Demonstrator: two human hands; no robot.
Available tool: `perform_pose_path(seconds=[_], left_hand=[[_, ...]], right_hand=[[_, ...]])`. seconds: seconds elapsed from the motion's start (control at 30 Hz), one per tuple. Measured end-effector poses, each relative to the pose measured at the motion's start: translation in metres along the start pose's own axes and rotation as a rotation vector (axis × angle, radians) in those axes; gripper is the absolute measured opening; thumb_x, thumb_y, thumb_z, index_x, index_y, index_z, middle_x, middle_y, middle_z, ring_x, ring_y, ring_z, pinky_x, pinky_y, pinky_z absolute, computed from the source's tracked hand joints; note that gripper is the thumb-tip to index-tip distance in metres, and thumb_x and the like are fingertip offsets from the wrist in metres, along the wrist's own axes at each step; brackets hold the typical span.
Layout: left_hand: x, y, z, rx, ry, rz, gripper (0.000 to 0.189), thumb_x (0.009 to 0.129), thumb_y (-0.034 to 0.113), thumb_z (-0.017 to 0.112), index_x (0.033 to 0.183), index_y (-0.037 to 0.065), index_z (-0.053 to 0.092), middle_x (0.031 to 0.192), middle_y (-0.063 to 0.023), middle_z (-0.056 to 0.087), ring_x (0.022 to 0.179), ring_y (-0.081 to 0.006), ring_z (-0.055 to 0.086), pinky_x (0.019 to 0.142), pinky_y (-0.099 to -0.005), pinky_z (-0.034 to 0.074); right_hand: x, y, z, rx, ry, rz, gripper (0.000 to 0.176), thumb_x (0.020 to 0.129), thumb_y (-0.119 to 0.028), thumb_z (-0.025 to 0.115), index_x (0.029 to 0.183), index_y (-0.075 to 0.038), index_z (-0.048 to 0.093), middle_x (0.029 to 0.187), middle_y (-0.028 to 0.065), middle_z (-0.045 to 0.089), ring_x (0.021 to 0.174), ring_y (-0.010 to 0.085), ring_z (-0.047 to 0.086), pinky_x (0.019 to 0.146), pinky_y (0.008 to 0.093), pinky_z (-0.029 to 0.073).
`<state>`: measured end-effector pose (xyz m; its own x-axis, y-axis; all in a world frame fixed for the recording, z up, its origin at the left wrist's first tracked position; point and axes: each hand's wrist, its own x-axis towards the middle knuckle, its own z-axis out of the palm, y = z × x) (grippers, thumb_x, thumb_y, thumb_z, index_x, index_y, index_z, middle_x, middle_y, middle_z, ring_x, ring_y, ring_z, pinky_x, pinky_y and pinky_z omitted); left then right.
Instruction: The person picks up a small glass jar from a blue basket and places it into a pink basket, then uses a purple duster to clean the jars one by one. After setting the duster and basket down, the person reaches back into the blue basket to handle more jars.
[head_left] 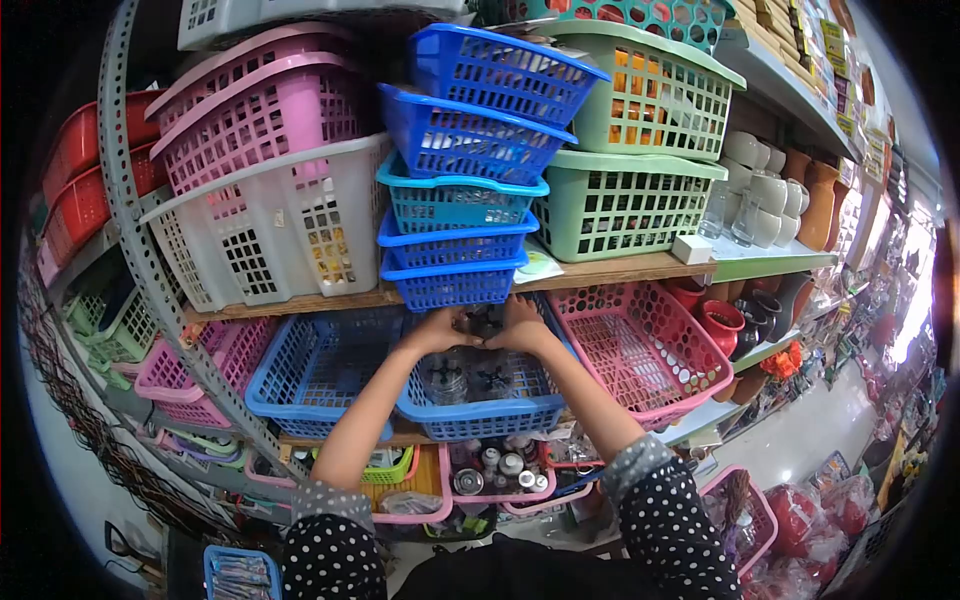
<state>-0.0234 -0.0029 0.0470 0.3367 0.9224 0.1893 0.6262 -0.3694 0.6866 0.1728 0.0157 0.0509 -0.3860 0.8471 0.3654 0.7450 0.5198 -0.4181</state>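
My left hand [438,332] and my right hand [520,326] reach into the back of a blue plastic basket [480,412] on the middle shelf. Between them is a clear glass container with a dark pattern [484,319]; their fingers curve around its two sides, and the thumbs almost meet in front. Two similar clear containers, one at the left [445,382] and one at the right [493,380], stand nearer the basket's front. The fingertips at the back are partly hidden under the stacked small blue baskets [455,290].
A second blue basket [300,370] sits left, and a pink basket [645,350] right. Above, a wooden shelf edge [620,268] carries stacked white, blue and green baskets. A metal post [150,230] rises at left. Vases [722,322] stand at right; pink trays with bottles [500,472] lie below.
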Motion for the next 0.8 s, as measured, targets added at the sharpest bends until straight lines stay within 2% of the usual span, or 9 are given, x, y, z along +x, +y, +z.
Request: perform_pose_path(seconds=[0.13, 0.2, 0.27, 0.43, 0.5, 0.53, 0.6, 0.73, 0.8], left_hand=[[0.047, -0.041, 0.006, -0.044, -0.086, 0.054, 0.064, 0.062, 0.026, 0.081, 0.115, 0.001, 0.055, 0.099, -0.0129, 0.061, 0.085, -0.0213, 0.057, 0.081, -0.0326, 0.044], [0.069, -0.057, 0.013, 0.447, -0.228, -0.107, 0.071, 0.059, 0.034, 0.082, 0.116, 0.002, 0.054, 0.111, -0.0174, 0.059, 0.097, -0.0275, 0.056, 0.088, -0.0373, 0.042], [0.077, -0.076, 0.022, 0.508, -0.168, -0.052, 0.073, 0.057, 0.035, 0.082, 0.116, 0.002, 0.054, 0.113, -0.0178, 0.058, 0.1, -0.0285, 0.054, 0.089, -0.0382, 0.04], [0.079, -0.107, 0.052, 0.721, 0.053, 0.129, 0.081, 0.053, 0.04, 0.082, 0.119, 0.003, 0.052, 0.119, -0.0196, 0.054, 0.113, -0.0324, 0.048, 0.097, -0.0417, 0.035], [0.075, -0.109, 0.053, 0.729, 0.188, 0.206, 0.092, 0.048, 0.043, 0.081, 0.125, 0.006, 0.047, 0.13, -0.0212, 0.045, 0.123, -0.0361, 0.037, 0.104, -0.0443, 0.027], [0.086, -0.117, 0.053, 0.753, -0.051, 0.02, 0.1, 0.056, 0.047, 0.078, 0.139, 0.016, 0.032, 0.145, -0.0157, 0.025, 0.132, -0.0362, 0.025, 0.109, -0.0442, 0.022], [0.07, -0.089, 0.045, 0.79, -0.005, 0.042, 0.095, 0.055, 0.044, 0.079, 0.134, 0.013, 0.037, 0.141, -0.0175, 0.031, 0.128, -0.0365, 0.03, 0.107, -0.0448, 0.024], [0.069, -0.09, 0.045, 0.825, 0.13, 0.154, 0.087, 0.055, 0.04, 0.08, 0.128, 0.01, 0.044, 0.136, -0.0186, 0.038, 0.125, -0.0368, 0.036, 0.105, -0.0457, 0.028], [0.07, -0.088, 0.041, 0.836, 0.13, 0.129, 0.085, 0.056, 0.039, 0.08, 0.128, 0.01, 0.045, 0.135, -0.0189, 0.038, 0.124, -0.0372, 0.036, 0.104, -0.0459, 0.029]], right_hand=[[0.055, 0.032, 0.048, -0.032, -0.28, 0.006, 0.096, 0.047, -0.04, 0.079, 0.124, 0.005, 0.042, 0.126, 0.0238, 0.046, 0.122, 0.0389, 0.038, 0.096, 0.0427, 0.04], [0.07, 0.043, 0.067, -0.032, -0.393, -0.033, 0.09, 0.047, -0.039, 0.079, 0.12, 0.004, 0.049, 0.126, 0.0237, 0.046, 0.123, 0.0382, 0.038, 0.097, 0.0416, 0.04], [0.076, 0.05, 0.086, -0.152, -0.462, -0.019, 0.075, 0.047, -0.034, 0.079, 0.11, 0.001, 0.058, 0.121, 0.0237, 0.05, 0.12, 0.0368, 0.042, 0.096, 0.0433, 0.04], [0.079, 0.059, 0.111, -0.253, -0.51, -0.101, 0.071, 0.046, -0.028, 0.079, 0.112, -0.009, 0.059, 0.119, 0.0173, 0.055, 0.116, 0.0342, 0.046, 0.095, 0.048, 0.038], [0.084, 0.066, 0.126, -0.3, -0.455, -0.225, 0.063, 0.046, -0.03, 0.08, 0.101, -0.006, 0.063, 0.104, 0.0147, 0.063, 0.1, 0.0276, 0.058, 0.091, 0.0372, 0.042], [0.085, 0.074, 0.13, -0.297, -0.461, -0.221, 0.063, 0.046, -0.03, 0.08, 0.101, -0.006, 0.063, 0.104, 0.0147, 0.063, 0.1, 0.0276, 0.058, 0.091, 0.0372, 0.042], [0.079, 0.073, 0.118, -0.055, -0.544, -0.022, 0.074, 0.045, -0.031, 0.081, 0.112, -0.007, 0.059, 0.114, 0.0167, 0.059, 0.11, 0.0304, 0.053, 0.094, 0.0423, 0.041], [0.09, 0.093, 0.146, -0.073, -0.5, -0.002, 0.078, 0.044, -0.037, 0.083, 0.112, -0.006, 0.059, 0.112, 0.0187, 0.059, 0.109, 0.0295, 0.054, 0.093, 0.0379, 0.043], [0.09, 0.079, 0.127, -0.221, -0.577, -0.069, 0.076, 0.052, -0.04, 0.08, 0.116, -0.006, 0.057, 0.121, 0.0196, 0.054, 0.114, 0.0287, 0.05, 0.092, 0.0399, 0.044]])
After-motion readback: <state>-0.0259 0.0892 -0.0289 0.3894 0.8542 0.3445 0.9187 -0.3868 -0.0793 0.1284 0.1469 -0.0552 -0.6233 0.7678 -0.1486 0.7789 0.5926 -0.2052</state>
